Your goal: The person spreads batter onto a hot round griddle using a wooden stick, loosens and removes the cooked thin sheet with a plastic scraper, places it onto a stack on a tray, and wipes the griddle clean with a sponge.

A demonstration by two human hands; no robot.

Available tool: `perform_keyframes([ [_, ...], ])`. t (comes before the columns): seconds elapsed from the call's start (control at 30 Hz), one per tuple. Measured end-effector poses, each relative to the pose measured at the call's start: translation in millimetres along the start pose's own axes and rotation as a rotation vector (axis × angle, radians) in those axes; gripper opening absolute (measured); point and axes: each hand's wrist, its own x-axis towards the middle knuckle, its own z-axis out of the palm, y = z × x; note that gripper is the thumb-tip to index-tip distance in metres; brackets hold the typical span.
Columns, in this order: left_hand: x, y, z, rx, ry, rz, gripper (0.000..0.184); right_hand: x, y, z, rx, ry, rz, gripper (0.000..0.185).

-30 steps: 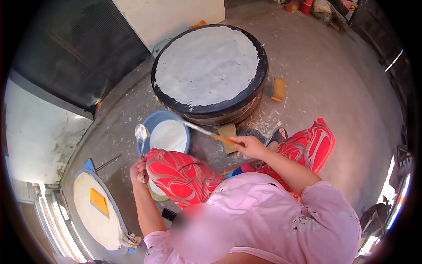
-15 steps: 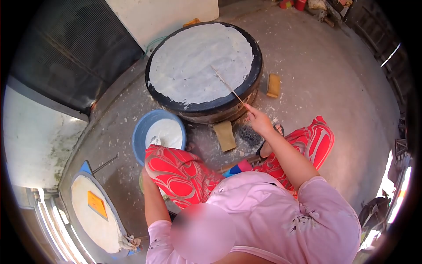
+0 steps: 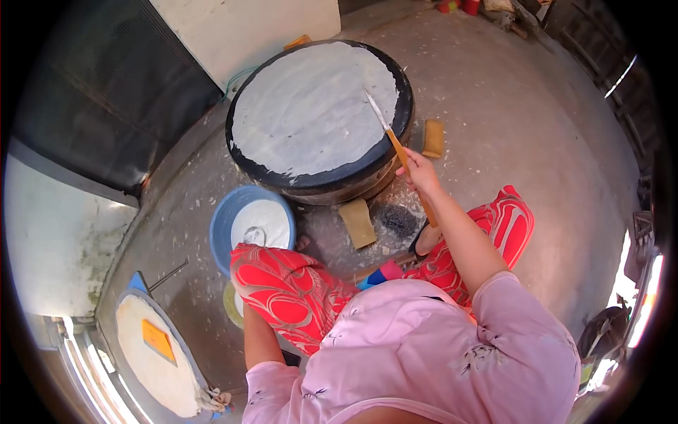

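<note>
My right hand is closed around a long, flat wooden spatula. Its batter-whitened tip reaches over the right part of a big round black griddle. A thin white layer of batter covers most of the griddle, ragged at its edges. Only the left forearm shows; the thigh hides my left hand, near a yellowish-green bowl. By my left knee stands a blue basin of white batter, with a round ladle-like thing in it.
A yellow sponge-like block lies right of the griddle, a tan pad and dark mesh scrubber in front. At left, a round board bears pale sheets and an orange scraper. White scraps dot the floor.
The spatula has turned from edge-on to show its flat side, and its tip has moved right and farther up the griddle. My left arm has drawn back slightly. The camera view has shifted a little.
</note>
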Motion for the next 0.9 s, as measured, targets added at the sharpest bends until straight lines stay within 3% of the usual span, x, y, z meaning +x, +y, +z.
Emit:
perform_keyframes([
  [0.07, -3.0, -0.5, -0.8, 0.006, 0.004, 0.009, 0.03, 20.1, 0.1, 1.3, -0.049, 0.008, -0.004, 0.035],
  [0.13, -5.6, -1.7, -2.0, 0.015, 0.018, 0.024, 0.03, 34.0, 2.4, 7.8, -0.73, 0.226, -0.519, 0.035],
  [0.27, -11.6, -4.7, -8.0, 0.03, 0.035, 0.046, 0.03, 26.1, -6.8, 16.0, -0.814, 0.129, -0.371, 0.034],
  [0.33, -13.8, -6.7, -12.0, 0.03, 0.048, 0.057, 0.03, 34.3, -2.6, 6.4, -0.391, -0.05, -0.281, 0.034],
  [0.37, -15.2, -7.5, -14.1, 0.034, 0.052, 0.062, 0.03, 36.5, 1.2, 0.2, -0.393, -0.052, -0.281, 0.034],
  [0.43, -18.4, -8.5, -17.8, 0.04, 0.065, 0.071, 0.03, 27.4, 8.0, -7.4, -0.511, 0.215, -0.435, 0.034],
  [0.5, -20.3, -9.7, -20.8, 0.048, 0.075, 0.084, 0.03, 2.2, 18.1, -2.7, -0.663, 0.187, -0.482, 0.032],
  [0.57, -22.3, -11.0, -24.4, 0.047, 0.086, 0.091, 0.031, -17.6, 17.1, -0.1, -0.439, -0.183, -0.336, 0.034],
  [0.6, -22.9, -11.0, -25.8, 0.045, 0.088, 0.096, 0.031, -28.5, 4.9, -0.3, -0.234, -0.239, -0.14, 0.034],
  [0.7, -26.7, -11.6, -30.2, 0.052, 0.101, 0.11, 0.031, -11.5, 0.7, -4.1, -0.268, -0.043, -0.11, 0.034],
  [0.73, -27.3, -11.3, -30.6, 0.056, 0.105, 0.116, 0.031, -1.1, 9.2, -4.6, -0.416, 0.001, -0.284, 0.033],
  [0.77, -29.3, -11.0, -31.6, 0.059, 0.108, 0.12, 0.031, 2.2, 15.9, -5.5, -0.412, 0.003, -0.281, 0.033],
  [0.83, -31.8, -11.1, -33.2, 0.062, 0.115, 0.127, 0.031, -1.6, 16.4, 0.4, -1.106, 0.205, -0.685, 0.034],
  [0.9, -34.0, -11.7, -36.2, 0.064, 0.122, 0.141, 0.031, -11.6, 15.9, 8.2, -1.074, 0.145, -0.664, 0.035],
])
